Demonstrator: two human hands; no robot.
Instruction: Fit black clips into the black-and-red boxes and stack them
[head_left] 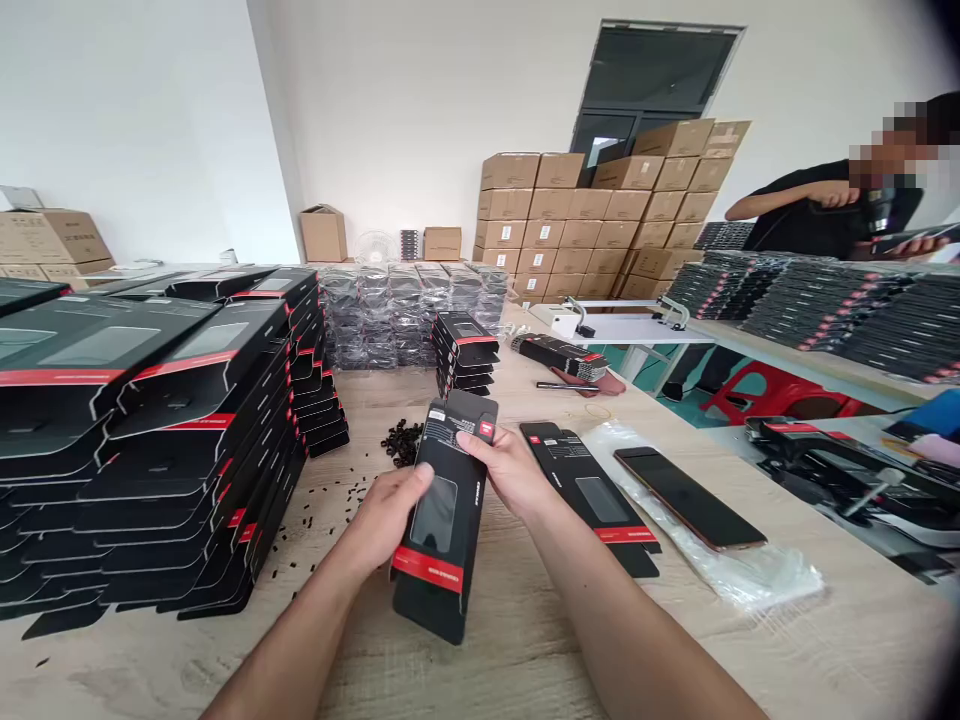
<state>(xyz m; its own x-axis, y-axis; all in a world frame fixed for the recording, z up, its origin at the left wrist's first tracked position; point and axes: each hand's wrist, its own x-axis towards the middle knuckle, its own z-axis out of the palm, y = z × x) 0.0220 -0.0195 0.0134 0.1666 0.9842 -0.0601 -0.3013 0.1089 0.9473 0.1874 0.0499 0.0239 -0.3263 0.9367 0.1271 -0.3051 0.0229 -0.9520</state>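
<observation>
Left to right: tall stacks of black card phone sleeves (172, 440) on wood table (517, 650). Left hand (386, 515) gripping side of black phone sleeve (439, 520), sleeve tilted. Right hand (499, 470) pinching its top. Second sleeve (589, 495) lying just beside. Dark phone (686, 497) on clear plastic bag (720, 535).

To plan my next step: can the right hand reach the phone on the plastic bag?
Probably yes, once the right hand releases the black card sleeve: the phone lies to its right, with only a flat sleeve between, not blocking.
</observation>
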